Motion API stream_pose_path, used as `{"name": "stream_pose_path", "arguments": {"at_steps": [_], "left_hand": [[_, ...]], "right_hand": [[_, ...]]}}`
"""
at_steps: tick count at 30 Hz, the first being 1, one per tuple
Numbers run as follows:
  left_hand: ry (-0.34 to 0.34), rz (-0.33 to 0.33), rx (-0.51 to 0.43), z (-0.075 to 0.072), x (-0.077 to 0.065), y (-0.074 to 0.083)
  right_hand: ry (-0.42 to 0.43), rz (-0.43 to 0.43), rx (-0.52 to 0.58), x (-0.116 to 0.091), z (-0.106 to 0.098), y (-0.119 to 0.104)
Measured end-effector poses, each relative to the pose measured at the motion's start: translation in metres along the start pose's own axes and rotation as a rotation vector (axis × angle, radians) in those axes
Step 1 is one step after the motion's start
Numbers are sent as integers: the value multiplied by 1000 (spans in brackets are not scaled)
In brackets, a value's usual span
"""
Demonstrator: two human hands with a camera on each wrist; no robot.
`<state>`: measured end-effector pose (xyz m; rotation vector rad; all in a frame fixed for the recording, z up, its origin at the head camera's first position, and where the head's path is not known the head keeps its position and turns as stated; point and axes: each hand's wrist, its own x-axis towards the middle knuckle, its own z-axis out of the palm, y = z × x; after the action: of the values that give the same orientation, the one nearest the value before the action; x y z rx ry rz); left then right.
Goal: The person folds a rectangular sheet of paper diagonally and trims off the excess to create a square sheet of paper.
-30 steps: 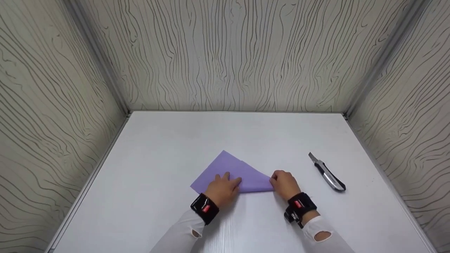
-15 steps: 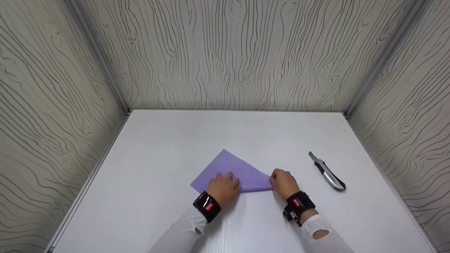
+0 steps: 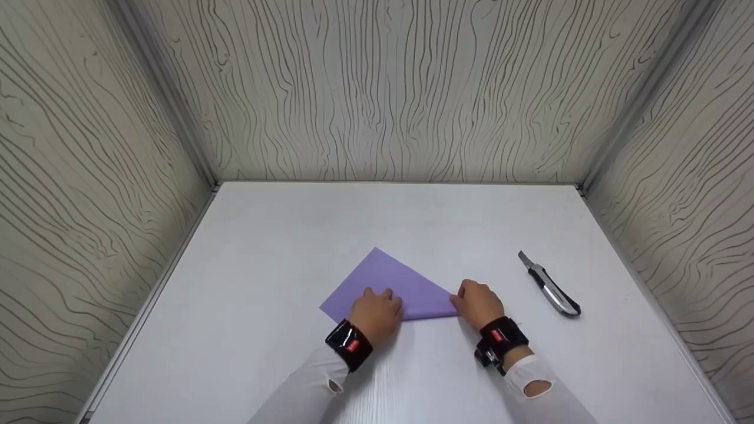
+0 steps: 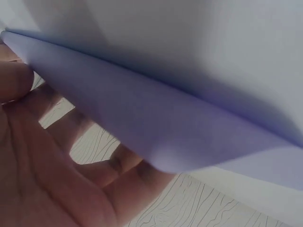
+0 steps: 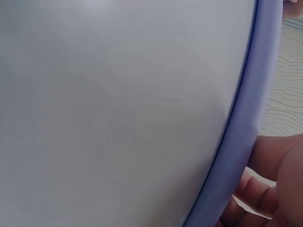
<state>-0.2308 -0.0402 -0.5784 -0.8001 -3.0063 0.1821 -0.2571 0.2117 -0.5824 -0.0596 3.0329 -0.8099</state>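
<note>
A sheet of purple paper [image 3: 386,274] lies on the white table, its far corner pointing away and its near edge turned over into a narrow roll. My left hand [image 3: 375,314] rests on the left part of the paper, fingers spread and slightly bent over it. Seen from the left wrist, the fingers [image 4: 128,175] reach behind the rolled paper [image 4: 128,101]. At the right end of the roll, my right hand [image 3: 478,303] pinches the paper between thumb and fingers. The right wrist view has the thumb [image 5: 272,153] against the rolled edge [image 5: 251,99].
A utility knife [image 3: 554,288] with its blade out lies on the white table [image 3: 265,247], right of the paper. Wood-patterned panels [image 3: 377,88] enclose the table at the back and both sides.
The left fingers have drawn closer together and the thumb has moved in towards the paper's near edge. That edge now looks more rounded and rolled. The right hand keeps its pinch.
</note>
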Motion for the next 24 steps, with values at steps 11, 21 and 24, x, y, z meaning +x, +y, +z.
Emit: {"name": "stream_pose_path", "arguments": {"at_steps": [11, 21, 24], "left_hand": [[-16, 58, 64, -5, 2, 1], [-64, 69, 204, -8, 4, 6], [-64, -33, 79, -8, 3, 8]], "right_hand": [[-32, 16, -89, 0, -5, 2], [-6, 18, -177, 0, -2, 4], [-3, 29, -198, 0, -1, 5]]}}
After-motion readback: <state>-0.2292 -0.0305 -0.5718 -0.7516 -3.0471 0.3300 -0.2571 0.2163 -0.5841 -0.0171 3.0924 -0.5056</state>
